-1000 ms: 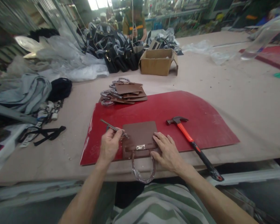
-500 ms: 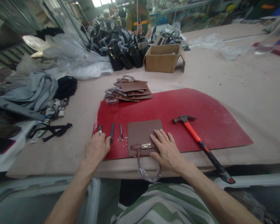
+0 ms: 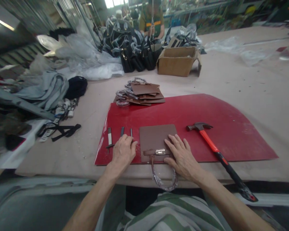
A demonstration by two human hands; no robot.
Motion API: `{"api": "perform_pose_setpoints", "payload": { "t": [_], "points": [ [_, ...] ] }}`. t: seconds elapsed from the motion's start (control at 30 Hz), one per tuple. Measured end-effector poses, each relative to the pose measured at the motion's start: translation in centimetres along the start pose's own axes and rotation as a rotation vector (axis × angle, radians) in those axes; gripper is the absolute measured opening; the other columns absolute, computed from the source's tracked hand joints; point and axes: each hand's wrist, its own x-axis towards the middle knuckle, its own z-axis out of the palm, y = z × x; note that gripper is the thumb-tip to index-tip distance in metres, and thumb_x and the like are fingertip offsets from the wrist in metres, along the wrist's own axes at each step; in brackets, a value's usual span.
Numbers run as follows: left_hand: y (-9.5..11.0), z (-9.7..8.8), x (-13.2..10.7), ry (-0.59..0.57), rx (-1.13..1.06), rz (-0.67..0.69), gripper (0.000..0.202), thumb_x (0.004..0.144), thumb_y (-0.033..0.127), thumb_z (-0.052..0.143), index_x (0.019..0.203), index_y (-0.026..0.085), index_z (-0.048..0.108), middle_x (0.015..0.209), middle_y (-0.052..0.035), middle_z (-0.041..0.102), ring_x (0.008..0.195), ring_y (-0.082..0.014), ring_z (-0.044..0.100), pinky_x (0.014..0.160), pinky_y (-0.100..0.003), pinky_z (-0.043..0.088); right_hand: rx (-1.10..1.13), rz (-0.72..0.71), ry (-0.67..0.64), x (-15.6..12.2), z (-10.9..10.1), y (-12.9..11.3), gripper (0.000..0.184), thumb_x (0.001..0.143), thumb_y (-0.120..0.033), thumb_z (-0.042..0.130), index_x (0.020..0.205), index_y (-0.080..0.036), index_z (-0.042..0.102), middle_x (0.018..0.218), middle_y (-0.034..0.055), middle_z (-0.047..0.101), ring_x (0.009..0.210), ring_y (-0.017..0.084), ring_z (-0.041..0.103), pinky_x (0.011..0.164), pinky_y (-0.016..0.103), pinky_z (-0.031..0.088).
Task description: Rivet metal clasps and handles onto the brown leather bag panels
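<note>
A brown leather panel (image 3: 158, 136) lies on the red board, with a metal clasp (image 3: 160, 152) and a plastic-wrapped handle (image 3: 156, 178) at its near edge. Flat on its right side rests my right hand (image 3: 181, 155), fingers spread. My left hand (image 3: 124, 150) is left of the panel, fingers curled down over the lower ends of a dark flat punch (image 3: 122, 131) and a thin metal rod (image 3: 131, 132). What the fingertips grip is hidden. Beside that hand lies a white-and-dark tool (image 3: 109, 136), crossed by a short dark piece (image 3: 110, 146).
A claw hammer (image 3: 209, 141) lies right of the panel, its handle past the table edge. Behind are stacked brown panels (image 3: 146, 91), a cardboard box (image 3: 175, 65) and black bags (image 3: 137, 59). Black straps (image 3: 65, 132) lie left. A person (image 3: 151, 24) is at the back.
My left hand has moved right, from the white-and-dark tool to the dark punch and thin rod. My right hand stays on the panel. The whole view has shifted slightly.
</note>
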Motion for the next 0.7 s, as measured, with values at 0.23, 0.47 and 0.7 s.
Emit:
{"api": "perform_pose_setpoints", "payload": {
  "t": [0.23,0.47,0.7],
  "points": [
    [3.2,1.3,-1.5,-0.148,-0.176,0.348,0.006,0.091,0.022,0.063,0.093,0.018,0.066,0.097,-0.0057,0.063,0.092,-0.0212,0.059,0.083,-0.034,0.049,0.216,-0.039,0.118,-0.1,-0.5,-0.3,0.016,0.093,-0.026,0.051,0.106,-0.02,0.058,0.131,0.0146,0.059,0.133,0.03,0.045,0.113,0.06,0.026],
    [4.8,1.3,-1.5,-0.221,-0.025,0.419,0.008,0.094,0.021,0.058,0.091,0.017,0.065,0.097,-0.0072,0.061,0.093,-0.0241,0.056,0.082,-0.037,0.049,0.261,-0.087,0.135,0.4,-1.1,-0.7,0.007,0.092,-0.021,0.054,0.099,-0.021,0.055,0.112,0.0095,0.062,0.109,0.027,0.054,0.108,0.059,0.029],
    [5.7,1.5,-1.5,-0.254,0.072,0.45,0.007,0.095,0.02,0.057,0.094,0.017,0.063,0.098,-0.0079,0.06,0.092,-0.0261,0.055,0.079,-0.038,0.049,0.164,-0.138,0.086,0.8,-1.0,-0.4,0.003,0.096,-0.02,0.053,0.098,-0.019,0.055,0.107,0.0094,0.062,0.102,0.025,0.051,0.101,0.049,0.036]
  ]
}}
